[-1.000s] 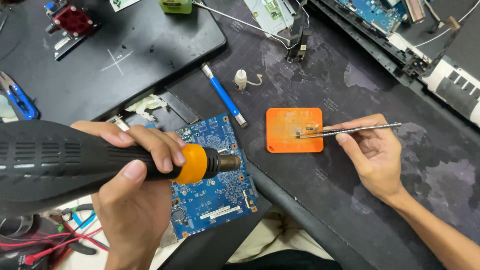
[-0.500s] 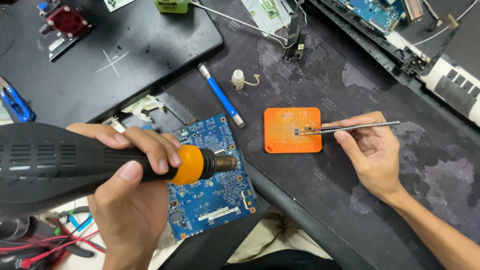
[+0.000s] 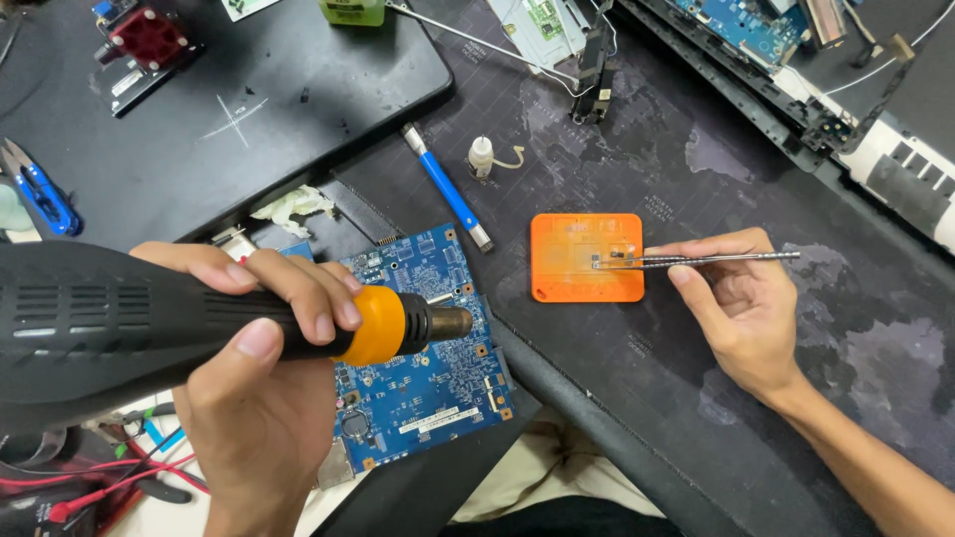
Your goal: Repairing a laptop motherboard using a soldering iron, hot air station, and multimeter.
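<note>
So the work looks mid-way, as far as I can judge. The left hand (image 3: 254, 398) is wrapped round a black hot-air gun (image 3: 199, 318), whose metal nozzle sits just over the blue board (image 3: 418, 368) near its upper middle. The right hand (image 3: 741, 308) pinches thin tweezers (image 3: 696, 260), their tips resting on an orange pad (image 3: 587, 257) and touching a small dark chip there. Whether that chip has come off the board or is waiting to go on, I cannot tell; no bare spot on the board shows clearly under the nozzle.

The board lies flat at the near edge of the dark mat (image 3: 796, 179), partly overhanging it, tilted a little, crowded with small parts and gold-ringed corner holes. A blue pen-like tool (image 3: 448, 199) lies just above it, and the pad is near its right side, apart from it.
</note>
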